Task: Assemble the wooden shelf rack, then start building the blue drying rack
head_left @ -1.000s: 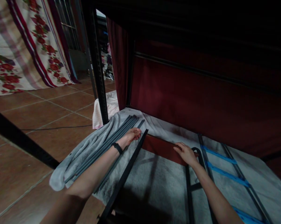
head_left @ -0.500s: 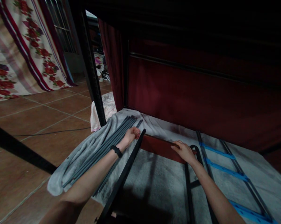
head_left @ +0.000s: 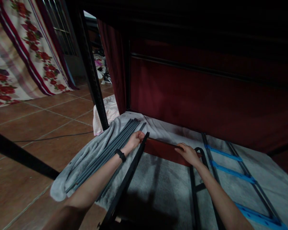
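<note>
Left fingers: the left hand (head_left: pixel 136 139) has its fingers bent in at the far tip of the left dark bar (head_left: pixel 129 174); whether they pinch anything there, I cannot tell.
Right fingers: the right hand (head_left: pixel 189 155) lies over the top edge of the red-brown panel (head_left: pixel 163 151), near its right end; fingers loosely bent, firmness of hold not clear.
Just changed: the left fingertips have come closer to the bar tip over the last second, while the right hand has barely shifted along the panel.
Meaning: the work in hand seems centred on the panel's left end, where it meets the bar, with the right hand probably steadying the other end.
Panel: near the far edge of the grey blanket (head_left: pixel 172 179), spanning between the left bar and the right dark bar (head_left: pixel 193 195).
Curved tube: a bent dark tube (head_left: pixel 201 152) just right of the right hand.
Rods: a bundle of grey rods (head_left: pixel 110 148) along the blanket's left edge, partly behind the left forearm.
Blue crosspieces: blue crosspieces (head_left: pixel 232 171) on dark rails, toward the blanket's right side.
Backdrop: dark red cloth (head_left: pixel 194 99) hanging beyond the blanket's far edge.
</note>
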Available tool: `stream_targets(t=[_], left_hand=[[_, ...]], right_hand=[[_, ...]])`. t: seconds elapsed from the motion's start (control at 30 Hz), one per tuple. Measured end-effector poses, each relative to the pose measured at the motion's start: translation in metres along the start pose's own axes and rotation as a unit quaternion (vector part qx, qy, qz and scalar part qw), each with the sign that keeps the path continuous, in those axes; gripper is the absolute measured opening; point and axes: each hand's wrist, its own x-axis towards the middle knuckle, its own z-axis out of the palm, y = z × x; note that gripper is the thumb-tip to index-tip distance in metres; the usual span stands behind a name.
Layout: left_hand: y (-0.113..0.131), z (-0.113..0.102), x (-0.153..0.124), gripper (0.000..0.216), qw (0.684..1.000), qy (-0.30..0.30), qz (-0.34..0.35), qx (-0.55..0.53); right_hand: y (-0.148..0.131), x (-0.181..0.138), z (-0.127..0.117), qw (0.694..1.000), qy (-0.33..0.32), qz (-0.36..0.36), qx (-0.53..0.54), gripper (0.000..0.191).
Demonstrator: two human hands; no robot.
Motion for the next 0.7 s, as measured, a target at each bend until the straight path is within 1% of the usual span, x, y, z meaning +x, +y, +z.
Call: stream_targets(t=[0.17,0.37,0.57,0.67,0.7], left_hand=[[-0.003,0.001,-0.004,0.017,0.999,-0.001,0.01,0.035],[-0.005,-0.003,-0.004,0.024,0.99,-0.03,0.017,0.139],[-0.007,0.002,-0.001,0.028,0.993,0.001,0.007,0.119],[-0.004,0.002,-0.003,0.024,0.987,0.013,0.053,0.151],[-0.003,0.002,-0.004,0.023,0.987,0.02,0.062,0.145]], right_hand=[[0.003,0.002,0.003,1.0,0.005,-0.001,-0.014,0.024],[0.004,0.005,0.006,0.999,-0.01,0.013,-0.043,0.026],[-0.003,0.004,0.002,0.998,-0.025,0.023,-0.058,0.027],[-0.007,0.003,0.001,0.997,-0.031,0.033,-0.062,0.028],[-0.008,0.003,0.0,0.997,-0.032,0.035,-0.063,0.028]])
